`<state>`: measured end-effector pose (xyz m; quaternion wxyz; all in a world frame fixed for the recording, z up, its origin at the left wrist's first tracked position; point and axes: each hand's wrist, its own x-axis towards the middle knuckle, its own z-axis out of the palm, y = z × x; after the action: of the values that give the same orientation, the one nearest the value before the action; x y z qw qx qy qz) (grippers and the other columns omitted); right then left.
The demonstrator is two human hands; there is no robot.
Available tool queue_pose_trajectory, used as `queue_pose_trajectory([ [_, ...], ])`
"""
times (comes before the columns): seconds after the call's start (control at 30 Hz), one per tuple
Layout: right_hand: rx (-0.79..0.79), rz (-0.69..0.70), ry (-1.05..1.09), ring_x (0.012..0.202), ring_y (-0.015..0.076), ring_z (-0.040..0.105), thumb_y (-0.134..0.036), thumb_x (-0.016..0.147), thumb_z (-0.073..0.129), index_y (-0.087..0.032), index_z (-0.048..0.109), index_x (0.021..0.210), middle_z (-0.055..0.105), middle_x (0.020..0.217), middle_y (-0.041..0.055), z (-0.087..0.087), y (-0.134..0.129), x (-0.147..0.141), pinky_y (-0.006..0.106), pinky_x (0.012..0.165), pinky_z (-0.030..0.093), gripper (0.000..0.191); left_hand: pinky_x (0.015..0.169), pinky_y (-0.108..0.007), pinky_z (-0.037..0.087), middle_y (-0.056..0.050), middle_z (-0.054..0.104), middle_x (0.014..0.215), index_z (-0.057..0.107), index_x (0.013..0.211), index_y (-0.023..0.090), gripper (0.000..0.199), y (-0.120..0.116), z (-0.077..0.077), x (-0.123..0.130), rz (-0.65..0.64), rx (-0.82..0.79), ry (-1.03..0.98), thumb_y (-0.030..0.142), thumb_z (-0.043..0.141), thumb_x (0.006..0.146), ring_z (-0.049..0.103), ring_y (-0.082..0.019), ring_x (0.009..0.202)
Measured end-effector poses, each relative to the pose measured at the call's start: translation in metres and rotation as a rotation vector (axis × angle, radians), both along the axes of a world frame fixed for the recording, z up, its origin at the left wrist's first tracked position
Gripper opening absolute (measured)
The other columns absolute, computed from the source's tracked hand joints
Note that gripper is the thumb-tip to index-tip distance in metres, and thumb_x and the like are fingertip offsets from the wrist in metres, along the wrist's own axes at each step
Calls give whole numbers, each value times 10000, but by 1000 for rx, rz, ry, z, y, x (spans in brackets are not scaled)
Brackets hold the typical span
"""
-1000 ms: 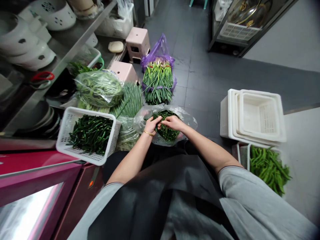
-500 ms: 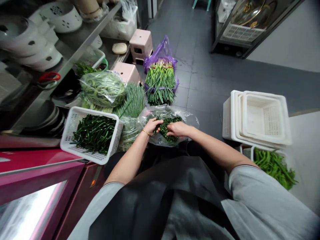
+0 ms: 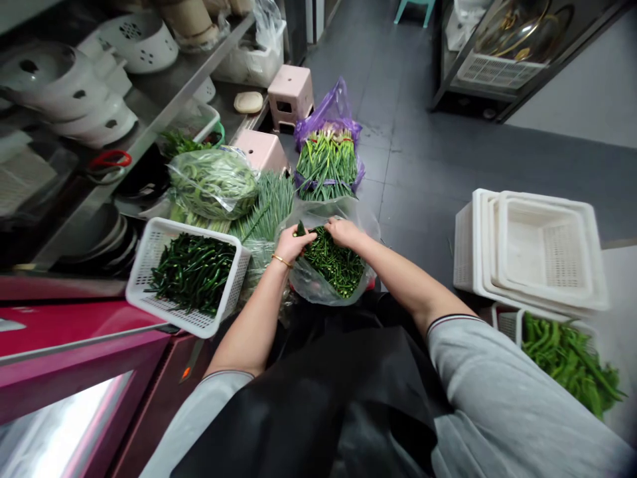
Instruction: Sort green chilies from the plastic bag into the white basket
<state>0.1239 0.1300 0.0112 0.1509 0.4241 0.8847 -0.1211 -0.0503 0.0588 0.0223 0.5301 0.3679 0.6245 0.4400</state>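
Observation:
An open clear plastic bag (image 3: 318,211) sits in front of me, with a heap of thin dark green chili peppers (image 3: 338,269) in it. My left hand (image 3: 292,243), a gold bangle at its wrist, is closed round some green chili peppers (image 3: 300,229) over the bag's left side. Close by, my right hand (image 3: 343,232) is over the far part of the heap, its fingers pinched together; what they hold is hidden. To the left, a white plastic basket (image 3: 137,282) holds larger dark green chili peppers (image 3: 194,272).
Beyond the bag, garlic greens (image 3: 328,159) lie in a purple bag (image 3: 336,106). Bagged green vegetables (image 3: 213,182) and pink stools (image 3: 291,96) are at left, beside a metal shelf (image 3: 189,63). Stacked white baskets (image 3: 545,245) and light green peppers (image 3: 567,358) stand at right.
My right hand has moved up and slightly left, from inside the heap to its far side, uncovering more of the chili peppers. My left hand has shifted slightly left and still holds chili peppers.

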Motion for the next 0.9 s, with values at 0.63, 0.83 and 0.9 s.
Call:
queue_pose_trajectory([
  [0.63,67,-301,239,906,219,648,-458,921,495,-160,581,1059,655,1048,117,0,-103,21,279,711,457,340,347,-175,299,11,592,549,642,821,112,452,-51,-20,41,40,-135,-309,384,832,513,553,-96,437],
  [0.83,-233,-220,542,800,161,647,-317,928,516,-153,665,914,710,879,59,5,-119,33,256,734,455,222,353,-177,312,19,569,509,598,756,122,411,-53,-25,39,29,-169,-430,361,827,513,528,-89,423],
  [0.9,-342,-191,583,723,142,631,-295,948,471,-147,680,835,706,802,50,8,-125,36,251,712,459,280,359,-178,312,19,567,499,591,757,129,388,-59,-24,37,-18,-184,-439,353,814,531,524,-91,420],
])
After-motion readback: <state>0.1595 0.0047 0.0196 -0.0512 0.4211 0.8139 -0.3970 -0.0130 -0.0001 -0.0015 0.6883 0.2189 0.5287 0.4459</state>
